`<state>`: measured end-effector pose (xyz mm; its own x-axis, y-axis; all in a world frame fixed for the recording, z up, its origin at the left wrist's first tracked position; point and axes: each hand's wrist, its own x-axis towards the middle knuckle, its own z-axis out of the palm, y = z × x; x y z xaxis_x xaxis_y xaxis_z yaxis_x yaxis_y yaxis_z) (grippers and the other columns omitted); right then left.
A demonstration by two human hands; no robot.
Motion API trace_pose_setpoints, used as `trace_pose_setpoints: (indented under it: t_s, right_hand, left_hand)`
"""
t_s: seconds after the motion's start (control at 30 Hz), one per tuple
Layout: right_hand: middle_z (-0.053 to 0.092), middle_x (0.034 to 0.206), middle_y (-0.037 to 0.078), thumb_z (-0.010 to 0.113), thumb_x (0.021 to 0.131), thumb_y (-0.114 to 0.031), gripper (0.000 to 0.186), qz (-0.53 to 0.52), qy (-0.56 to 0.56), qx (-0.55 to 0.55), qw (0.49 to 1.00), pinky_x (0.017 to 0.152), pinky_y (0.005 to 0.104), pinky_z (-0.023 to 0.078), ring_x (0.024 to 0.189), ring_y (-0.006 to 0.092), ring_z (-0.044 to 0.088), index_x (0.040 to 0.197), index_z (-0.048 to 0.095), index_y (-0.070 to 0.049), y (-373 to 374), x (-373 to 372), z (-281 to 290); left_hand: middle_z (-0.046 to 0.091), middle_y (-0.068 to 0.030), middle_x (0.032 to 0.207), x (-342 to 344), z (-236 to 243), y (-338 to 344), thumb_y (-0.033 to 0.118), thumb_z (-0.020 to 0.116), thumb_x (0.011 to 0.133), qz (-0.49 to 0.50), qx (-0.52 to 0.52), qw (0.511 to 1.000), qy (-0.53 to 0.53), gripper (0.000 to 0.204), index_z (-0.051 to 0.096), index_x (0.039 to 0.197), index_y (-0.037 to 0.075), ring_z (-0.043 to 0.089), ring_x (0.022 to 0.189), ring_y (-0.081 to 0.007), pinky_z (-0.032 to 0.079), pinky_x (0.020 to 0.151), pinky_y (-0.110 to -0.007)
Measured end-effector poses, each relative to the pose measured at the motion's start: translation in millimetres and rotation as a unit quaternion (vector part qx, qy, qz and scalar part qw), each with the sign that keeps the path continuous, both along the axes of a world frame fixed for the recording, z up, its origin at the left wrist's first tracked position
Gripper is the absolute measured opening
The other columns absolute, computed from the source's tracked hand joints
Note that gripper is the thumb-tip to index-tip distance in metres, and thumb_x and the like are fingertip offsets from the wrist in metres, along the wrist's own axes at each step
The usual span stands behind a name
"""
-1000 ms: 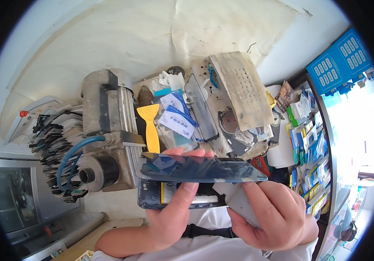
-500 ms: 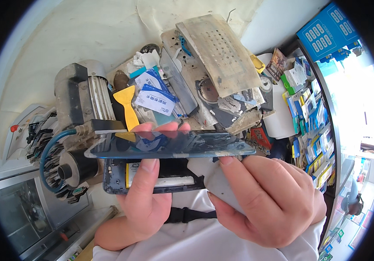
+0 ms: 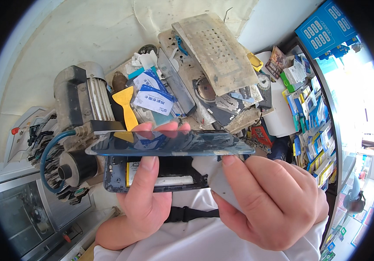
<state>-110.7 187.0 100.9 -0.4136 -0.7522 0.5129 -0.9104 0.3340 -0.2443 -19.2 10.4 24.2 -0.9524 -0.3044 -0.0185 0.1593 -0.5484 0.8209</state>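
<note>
a: what is different for us now?

b: little. against half a second ago, our thin grey piece (image 3: 225, 186) seems a touch farther right, while the dark panel (image 3: 174, 145) stays tilted over the phone body (image 3: 117, 174). we judge the two remain parted along the near side (whether they meet at the far edge, we cannot tell).

a: and our grip?

b: our left hand (image 3: 145, 204) is closed around phone body and panel together, thumb in front, fingertips showing past the panel's far edge. our right hand (image 3: 274, 200) pinches the grey piece, an index fingertip at the panel's near edge.

a: so where is the phone body?

b: up in front of us, on our side of the cluttered table (image 3: 242, 122).

a: what do we see there?

b: a yellow scraper (image 3: 126, 106), blue-and-white cards (image 3: 154, 99) and a slanted perforated plate (image 3: 219, 54), with a grimy motor (image 3: 82, 93) to the left.

a: and the room?

b: a pale, creased wall (image 3: 87, 35) behind, colourful packets (image 3: 313, 135) massed at right, and a blue board (image 3: 326, 28) above them.
</note>
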Motion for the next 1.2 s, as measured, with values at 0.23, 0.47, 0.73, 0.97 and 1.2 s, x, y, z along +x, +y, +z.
trace_pose_setpoints:
  t_s: [0.23, 0.47, 0.73, 0.97, 1.2]
  right_hand:
    - [0.064, 0.077, 0.015, 0.081, 0.059, -0.006, 0.045, -0.018, -0.039, 0.005, 0.999, 0.042, 0.03, 0.048, 0.052, 0.0212, 0.059, 0.1, 0.071, 0.009, 5, 3, 1]
    - [0.064, 0.076, 0.014, 0.081, 0.057, -0.006, 0.046, -0.045, -0.038, -0.001, 0.998, 0.045, 0.0309, 0.049, 0.054, 0.023, 0.061, 0.1, 0.072, 0.007, 8, 8, 2]
    - [0.065, 0.076, 0.014, 0.081, 0.057, -0.004, 0.046, -0.057, -0.043, -0.001, 0.997, 0.047, 0.0314, 0.051, 0.056, 0.0239, 0.063, 0.101, 0.072, 0.007, 13, 9, 1]
    - [0.066, 0.08, 0.016, 0.08, 0.06, -0.003, 0.045, -0.059, -0.065, 0.017, 0.996, 0.05, 0.0317, 0.052, 0.06, 0.025, 0.065, 0.103, 0.071, 0.008, 18, 9, 3]
    - [0.067, 0.082, 0.017, 0.08, 0.061, -0.006, 0.048, -0.045, -0.075, 0.025, 0.996, 0.05, 0.0316, 0.053, 0.062, 0.0249, 0.065, 0.105, 0.071, 0.009, 26, 6, 2]
  left_hand:
    - [0.05, -0.018, 0.145, 1, 1, 0, 0.03, 0.037, 0.108, 0.003, 0.018, 1.0, 0.005, 0.047, 0.041, 0.147, 0.005, 0.04, 0.141, -0.0374, 0.027, 0.119, -0.056]
    - [0.051, -0.0179, 0.143, -2, 5, 2, 0.031, 0.038, 0.108, 0.001, 0.017, 1.0, 0.012, 0.047, 0.041, 0.146, 0.004, 0.041, 0.14, -0.0374, 0.029, 0.118, -0.056]
    - [0.058, -0.0231, 0.135, -4, 14, 9, 0.009, 0.046, 0.105, 0.07, 0.072, 0.995, -0.013, 0.041, 0.039, 0.144, -0.002, 0.055, 0.128, -0.041, 0.037, 0.112, -0.057]
    - [0.051, -0.0173, 0.143, -2, 6, 2, 0.033, 0.041, 0.107, 0.009, 0.027, 1.0, 0.009, 0.047, 0.042, 0.146, 0.005, 0.041, 0.14, -0.038, 0.028, 0.119, -0.057]
    - [0.052, -0.0169, 0.142, 0, 2, 1, 0.033, 0.042, 0.107, 0.012, 0.03, 0.999, -0.006, 0.048, 0.042, 0.145, 0.005, 0.041, 0.14, -0.0384, 0.028, 0.119, -0.057]
